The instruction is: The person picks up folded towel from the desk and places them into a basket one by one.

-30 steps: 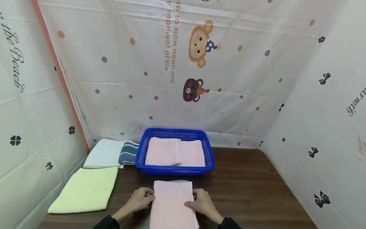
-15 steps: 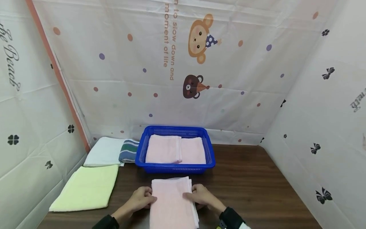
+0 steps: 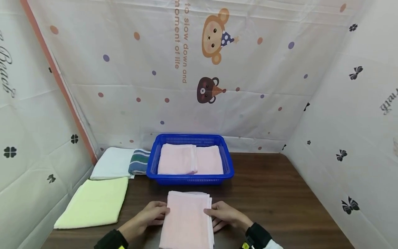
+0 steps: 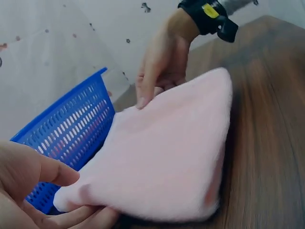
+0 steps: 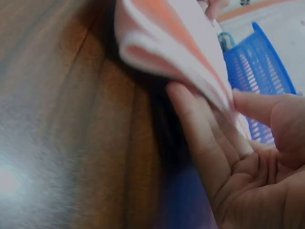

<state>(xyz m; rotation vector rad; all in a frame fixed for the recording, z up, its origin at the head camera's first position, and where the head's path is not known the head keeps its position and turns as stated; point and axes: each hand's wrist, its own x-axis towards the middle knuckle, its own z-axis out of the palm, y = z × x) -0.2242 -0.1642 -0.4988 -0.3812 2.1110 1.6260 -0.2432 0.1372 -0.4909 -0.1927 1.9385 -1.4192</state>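
Observation:
A folded pink towel [image 3: 188,221] lies lengthwise on the dark wooden table [image 3: 273,197], just in front of a blue basket [image 3: 228,166]. My left hand [image 3: 149,216] pinches its left edge, thumb on top and fingers beneath [image 4: 33,186]. My right hand [image 3: 225,216] grips the right edge the same way, fingers under the layered edge [image 5: 238,157]. In the wrist views the towel [image 4: 167,152] sits a little off the wood at its sides [image 5: 167,38]. Two folded pink towels [image 3: 177,162] lie in the basket.
A yellow towel [image 3: 93,202] lies flat at the left front. Behind it are a white towel [image 3: 112,162] and a striped one [image 3: 139,161] beside the basket. Printed sheets wall in the table on three sides. Bare wood shows to the right.
Both hands have slid slightly forward along the towel's sides, and the fingers now reach under its edges. The towel has kept its place in front of the basket.

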